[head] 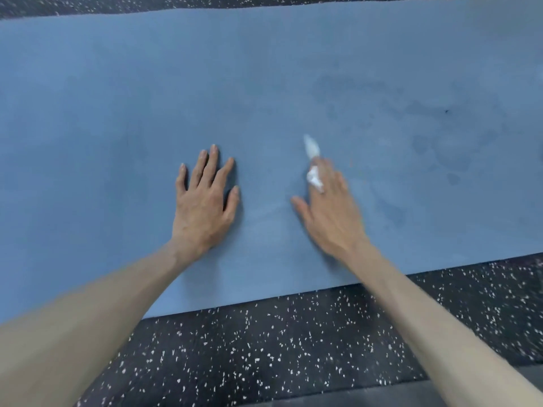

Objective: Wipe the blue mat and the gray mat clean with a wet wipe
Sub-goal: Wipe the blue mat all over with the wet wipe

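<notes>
Right hand pinches the wet wipe mid-frame, wiping the blue mat; left hand braces flat, fingers spread. Untouched upper-left area probably comes next.

Place: a gym or exercise room
Evidence: black rubber flooring with white flecks — blue exercise mat laid flat on it
</notes>
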